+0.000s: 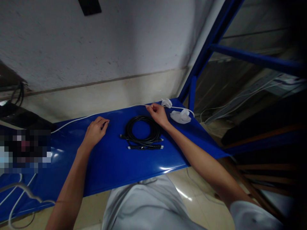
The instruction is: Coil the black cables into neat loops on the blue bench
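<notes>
My left hand [97, 130] is over the blue tabletop, left of a coiled black cable [129, 129]. Its thumb and fingers are curled together; a small dark patch shows at the fingertips, too unclear to name. Beyond the coil's upper right edge, my right hand [157, 114] has thumb and index finger pinched. Its fingertips overlap the line of a thin white cable [79, 118] along the wall, and whether they grip it cannot be made out. The coil lies flat, with several connector ends [161, 147] with pale tips toward my body.
Two crumpled white pieces [180, 116] lie by my right wrist. The blue table [107, 169] meets a wall at the back and a blue metal frame [192, 91] at right. White cables [18, 191] loop at lower left, near a blurred-out area.
</notes>
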Demonstrator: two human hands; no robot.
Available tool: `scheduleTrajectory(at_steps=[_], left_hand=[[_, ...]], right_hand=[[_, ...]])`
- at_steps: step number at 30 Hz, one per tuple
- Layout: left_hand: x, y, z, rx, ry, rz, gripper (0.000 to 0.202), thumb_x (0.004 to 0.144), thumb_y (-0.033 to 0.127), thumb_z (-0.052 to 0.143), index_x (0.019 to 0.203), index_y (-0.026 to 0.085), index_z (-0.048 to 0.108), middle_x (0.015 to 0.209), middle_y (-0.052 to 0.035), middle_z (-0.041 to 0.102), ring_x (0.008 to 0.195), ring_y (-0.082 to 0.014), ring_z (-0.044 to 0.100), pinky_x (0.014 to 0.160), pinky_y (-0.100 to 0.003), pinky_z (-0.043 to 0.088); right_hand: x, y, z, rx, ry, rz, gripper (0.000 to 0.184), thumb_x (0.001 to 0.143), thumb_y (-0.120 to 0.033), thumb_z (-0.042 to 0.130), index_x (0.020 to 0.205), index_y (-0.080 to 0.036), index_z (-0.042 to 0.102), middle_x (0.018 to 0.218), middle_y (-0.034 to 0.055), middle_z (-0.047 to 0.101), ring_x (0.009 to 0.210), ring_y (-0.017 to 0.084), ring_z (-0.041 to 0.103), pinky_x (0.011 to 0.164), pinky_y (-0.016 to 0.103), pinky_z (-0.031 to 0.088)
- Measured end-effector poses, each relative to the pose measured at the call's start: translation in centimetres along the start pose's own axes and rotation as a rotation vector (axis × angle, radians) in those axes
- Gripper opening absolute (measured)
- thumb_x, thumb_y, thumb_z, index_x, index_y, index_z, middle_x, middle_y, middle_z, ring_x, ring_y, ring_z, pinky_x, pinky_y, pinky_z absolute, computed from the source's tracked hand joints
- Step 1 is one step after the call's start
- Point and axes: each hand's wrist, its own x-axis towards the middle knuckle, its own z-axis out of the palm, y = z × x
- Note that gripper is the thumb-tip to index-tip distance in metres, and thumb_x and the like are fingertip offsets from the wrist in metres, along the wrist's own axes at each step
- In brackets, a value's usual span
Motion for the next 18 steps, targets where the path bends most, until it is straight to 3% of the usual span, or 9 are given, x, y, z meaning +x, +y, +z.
scheduleTrajectory(at_steps=[10,18], left_hand=[[0.02,-0.09,-0.03,0.04,-0.008,-0.003,0.031,0.11,0.037,0.048,0.112,0.02,0.075,0.11,-0.01,0.074,0.093,-0.0242,0.07,0.088,-0.039,0.055],[0.14,0.12,-0.16,0.05,-0.009,0.001,0.035,0.111,0.045,0.048,0.101,0.021,0.072,0.098,-0.0086,0.07,0.088,-0.0239,0.067,0.082,-0.037,0.053]], right_hand=[[-0.11,-0.25,-0.08,0.005,-0.007,0.012,0.056,0.096,-0.069,0.067,0.069,-0.024,0.048,0.061,-0.0029,0.043,0.06,0.014,0.037,0.057,0.032,0.028],[-0.02,-0.13,0.03,0.015,-0.008,0.014,0.056,0.095,-0.069,0.068,0.068,-0.024,0.049,0.061,-0.0029,0.042,0.059,0.014,0.036,0.056,0.032,0.027]])
